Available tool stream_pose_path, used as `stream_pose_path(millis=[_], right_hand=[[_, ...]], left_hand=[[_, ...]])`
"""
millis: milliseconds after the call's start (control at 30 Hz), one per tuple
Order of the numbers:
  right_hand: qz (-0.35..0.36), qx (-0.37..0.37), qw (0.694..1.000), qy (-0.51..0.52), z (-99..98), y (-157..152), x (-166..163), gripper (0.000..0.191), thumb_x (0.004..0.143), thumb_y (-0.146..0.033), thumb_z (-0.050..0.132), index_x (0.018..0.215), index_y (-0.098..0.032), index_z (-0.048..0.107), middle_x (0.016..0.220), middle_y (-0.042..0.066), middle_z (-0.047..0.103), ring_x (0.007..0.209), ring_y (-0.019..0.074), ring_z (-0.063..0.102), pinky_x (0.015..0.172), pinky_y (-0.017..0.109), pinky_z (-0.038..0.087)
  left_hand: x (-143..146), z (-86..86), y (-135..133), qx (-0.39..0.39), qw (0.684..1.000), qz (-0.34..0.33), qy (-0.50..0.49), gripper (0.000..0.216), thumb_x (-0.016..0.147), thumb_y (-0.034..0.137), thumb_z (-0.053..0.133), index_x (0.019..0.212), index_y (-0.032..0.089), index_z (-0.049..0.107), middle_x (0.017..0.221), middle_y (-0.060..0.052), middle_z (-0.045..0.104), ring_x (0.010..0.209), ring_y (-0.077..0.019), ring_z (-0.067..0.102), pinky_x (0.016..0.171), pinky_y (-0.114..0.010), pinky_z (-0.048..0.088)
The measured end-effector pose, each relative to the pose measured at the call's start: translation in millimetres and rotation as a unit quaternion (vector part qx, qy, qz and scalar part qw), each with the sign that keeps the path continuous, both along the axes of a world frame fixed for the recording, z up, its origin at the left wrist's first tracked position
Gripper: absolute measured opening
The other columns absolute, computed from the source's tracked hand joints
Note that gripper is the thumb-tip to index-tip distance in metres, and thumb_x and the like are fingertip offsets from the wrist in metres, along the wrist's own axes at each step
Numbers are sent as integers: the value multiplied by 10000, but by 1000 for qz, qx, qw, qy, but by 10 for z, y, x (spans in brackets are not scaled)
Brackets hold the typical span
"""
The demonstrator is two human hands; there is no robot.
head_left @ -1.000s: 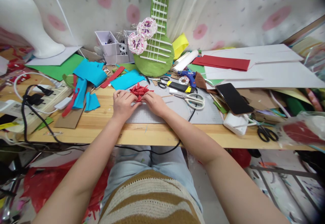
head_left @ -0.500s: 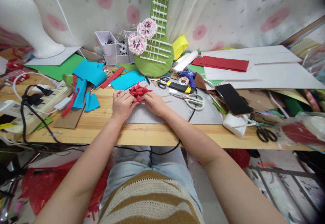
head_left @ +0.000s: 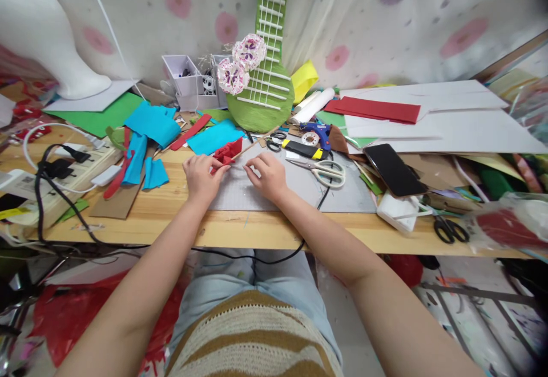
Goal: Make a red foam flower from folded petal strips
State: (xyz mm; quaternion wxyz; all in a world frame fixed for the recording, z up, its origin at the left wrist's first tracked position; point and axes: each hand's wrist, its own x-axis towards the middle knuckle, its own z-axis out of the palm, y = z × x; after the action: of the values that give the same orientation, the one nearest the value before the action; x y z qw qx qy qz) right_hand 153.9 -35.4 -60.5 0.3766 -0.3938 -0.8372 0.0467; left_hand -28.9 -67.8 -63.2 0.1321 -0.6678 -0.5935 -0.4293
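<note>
My left hand [head_left: 202,176] is closed around a red crepe-paper flower [head_left: 228,153], with the gathered petals turned up and away from me. A thin wooden stick [head_left: 245,151] slants up and right from beside the flower; whether it is joined to it I cannot tell. Just to the right, my right hand [head_left: 269,177] hovers over the grey cutting mat [head_left: 233,194], fingers curled and apart from the flower, with nothing visible in them. White-handled scissors [head_left: 325,171] lie on the mat, near a yellow-and-black utility knife [head_left: 303,149].
Behind the mat stands a green guitar-shaped piece [head_left: 259,112] with white strings. Blue crepe paper [head_left: 216,136] and a power strip [head_left: 81,166] are to the left. A phone [head_left: 394,169], black scissors [head_left: 450,230] and white boards [head_left: 466,126] occupy the right. A blue glue gun [head_left: 319,132] lies behind the scissors.
My right hand has let go of the red flower and moved right. My left hand keeps hold of the flower, which has tilted and shifted slightly left.
</note>
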Motion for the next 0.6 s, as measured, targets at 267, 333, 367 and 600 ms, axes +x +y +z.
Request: stream_pose_path(millis=[267,333,367,600], right_hand=[[-19,-87,993,73,-103,18,-118,225,852,-372,533,897,-222,694,704,-2,654,605,106,558,586,225,390],[-25,-82,994,74,-99,16,-123,219,853,-355,526,891,-225,699,717,0,665,614,106,565,597,225,393],[-32,-80,993,75,-96,14,-122,215,852,-344,524,892,-225,699,723,2,669,621,108,569,601,226,395],[-25,-69,996,57,-56,-14,-124,188,841,-291,529,880,-217,698,743,7,683,638,110,582,610,225,398]], left_hand=[[58,-25,21,5,1000,-25,2,249,741,407,675,641,212,556,656,-5,590,743,-200,533,782,-372,327],[83,-10,11,0,999,-34,11,248,747,400,669,636,213,550,665,-10,595,755,-204,532,787,-378,324],[92,-3,5,-3,999,-37,15,247,748,396,667,634,212,547,672,-11,598,761,-206,531,789,-381,323],[103,3,-5,-13,999,-40,28,235,745,384,671,644,211,549,690,-13,601,772,-206,528,796,-383,317]])
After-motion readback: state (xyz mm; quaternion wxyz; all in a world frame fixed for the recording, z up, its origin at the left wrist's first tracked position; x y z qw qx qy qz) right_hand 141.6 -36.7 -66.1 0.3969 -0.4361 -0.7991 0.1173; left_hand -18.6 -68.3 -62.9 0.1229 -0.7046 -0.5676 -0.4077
